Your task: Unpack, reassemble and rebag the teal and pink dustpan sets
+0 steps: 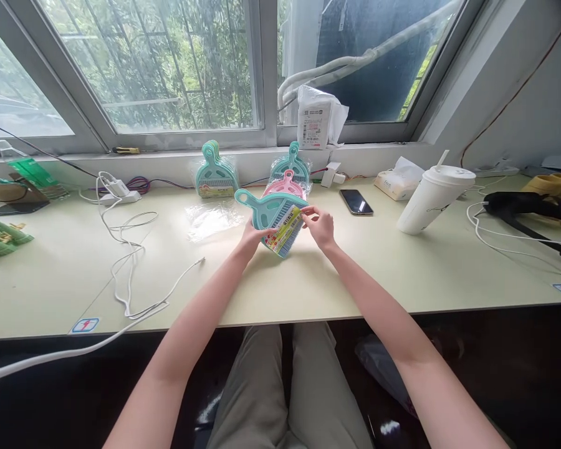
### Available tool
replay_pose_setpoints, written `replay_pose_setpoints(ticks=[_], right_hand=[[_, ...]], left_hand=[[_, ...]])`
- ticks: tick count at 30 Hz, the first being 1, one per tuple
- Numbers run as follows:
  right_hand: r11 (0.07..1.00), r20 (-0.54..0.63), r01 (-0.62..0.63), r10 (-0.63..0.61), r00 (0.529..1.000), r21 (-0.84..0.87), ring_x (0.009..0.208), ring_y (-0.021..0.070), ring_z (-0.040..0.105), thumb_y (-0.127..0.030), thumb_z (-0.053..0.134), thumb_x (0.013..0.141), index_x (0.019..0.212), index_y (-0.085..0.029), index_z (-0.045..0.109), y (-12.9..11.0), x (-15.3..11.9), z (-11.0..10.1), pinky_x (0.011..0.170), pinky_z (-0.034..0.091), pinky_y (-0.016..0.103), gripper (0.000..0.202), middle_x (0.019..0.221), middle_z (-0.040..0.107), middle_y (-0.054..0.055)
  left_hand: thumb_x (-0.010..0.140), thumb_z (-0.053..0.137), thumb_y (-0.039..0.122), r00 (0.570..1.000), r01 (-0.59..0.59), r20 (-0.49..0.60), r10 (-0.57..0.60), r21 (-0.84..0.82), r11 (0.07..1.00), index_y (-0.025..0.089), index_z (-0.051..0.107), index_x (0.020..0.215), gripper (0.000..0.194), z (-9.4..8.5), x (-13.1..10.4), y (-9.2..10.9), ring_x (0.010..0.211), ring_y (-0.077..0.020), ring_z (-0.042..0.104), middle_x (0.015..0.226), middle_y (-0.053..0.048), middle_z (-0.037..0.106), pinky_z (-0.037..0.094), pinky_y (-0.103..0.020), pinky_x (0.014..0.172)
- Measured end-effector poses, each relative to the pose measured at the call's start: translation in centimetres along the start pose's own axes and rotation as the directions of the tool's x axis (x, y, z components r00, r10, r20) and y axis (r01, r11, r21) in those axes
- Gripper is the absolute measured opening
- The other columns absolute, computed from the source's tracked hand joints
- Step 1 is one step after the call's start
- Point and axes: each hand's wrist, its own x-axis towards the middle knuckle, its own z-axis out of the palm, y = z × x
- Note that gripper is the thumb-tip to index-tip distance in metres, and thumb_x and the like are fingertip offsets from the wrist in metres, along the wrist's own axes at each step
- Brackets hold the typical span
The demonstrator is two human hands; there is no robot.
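A teal dustpan with a brush (267,209) is tilted above the table, with a yellow-green label (287,228) across its bristles. My left hand (252,238) grips its lower left side, thumb over the front. At the label's upper right end, the fingers of my right hand (320,226) are pinched together on the label's edge. Behind stand a pink dustpan (287,181) and a teal dustpan (293,163) in clear wrap. Further left, several teal dustpans (215,171) are stacked in plastic beside a crumpled clear wrapper (211,218).
On the table (378,274), a phone (356,202), tissue pack (399,179) and white cup (434,198) lie or stand to the right, with black straps (526,209) beyond. White cables (128,262) cross the left side. A green bottle (30,169) leans at the far left.
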Motion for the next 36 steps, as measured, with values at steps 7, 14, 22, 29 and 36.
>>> replay_pose_setpoints(ticks=[7,14,22,29,36], right_hand=[[0.949,0.104,-0.109,0.081,0.991,0.295,0.11,0.0236,0.059,-0.048,0.067,0.076,0.136,-0.025,0.038,-0.7,-0.1,1.2,0.086,0.054,0.036,0.07,0.136,0.052,0.013],[0.807,0.386,-0.355,0.173,0.906,0.472,0.091,0.0224,0.069,-0.042,0.073,0.07,0.122,-0.024,0.046,-1.0,-1.8,2.9,0.078,0.058,0.04,0.061,0.108,0.071,0.007],[0.795,0.367,-0.348,0.17,0.915,0.498,0.082,0.0195,0.071,-0.039,0.071,0.072,0.118,-0.023,0.051,-0.8,-1.4,2.4,0.075,0.061,0.037,0.053,0.106,0.072,0.004],[0.769,0.439,-0.392,0.163,0.884,0.505,0.084,0.0195,0.072,-0.046,0.068,0.077,0.116,-0.023,0.058,-0.3,-1.3,2.4,0.077,0.061,0.036,0.047,0.11,0.072,0.005],[0.769,0.393,-0.379,0.18,0.902,0.515,0.084,0.0222,0.073,-0.048,0.077,0.069,0.103,-0.02,0.064,0.1,-1.4,2.5,0.078,0.061,0.04,0.046,0.098,0.075,0.006]], left_hand=[[0.053,0.086,0.028,0.988,-0.04,-0.156,0.02,-0.123,0.992,0.024,0.055,0.12,0.074,0.2,0.3,0.3,0.106,-0.029,0.065,0.106,-0.006,0.07,0.051,-0.043,0.092],[0.059,0.079,0.022,0.998,-0.003,-0.056,-0.007,-0.17,0.986,0.024,0.053,0.124,0.07,0.0,0.5,0.4,0.101,-0.0261,0.066,0.105,-0.006,0.07,0.053,-0.039,0.086],[0.053,0.079,0.016,0.999,-0.029,-0.033,0.023,-0.171,0.985,0.02,0.061,0.11,0.06,0.0,0.7,0.2,0.101,-0.0256,0.065,0.106,-0.006,0.069,0.052,-0.039,0.088],[0.052,0.083,0.019,1.0,-0.021,0.013,0.023,-0.15,0.988,0.019,0.062,0.109,0.061,-0.3,0.9,0.2,0.104,-0.0287,0.065,0.108,-0.009,0.07,0.051,-0.043,0.092],[0.05,0.085,0.019,0.995,-0.02,0.09,0.035,-0.161,0.987,0.02,0.062,0.113,0.067,-0.3,0.7,0.6,0.108,-0.0303,0.064,0.111,-0.009,0.069,0.05,-0.047,0.096]])
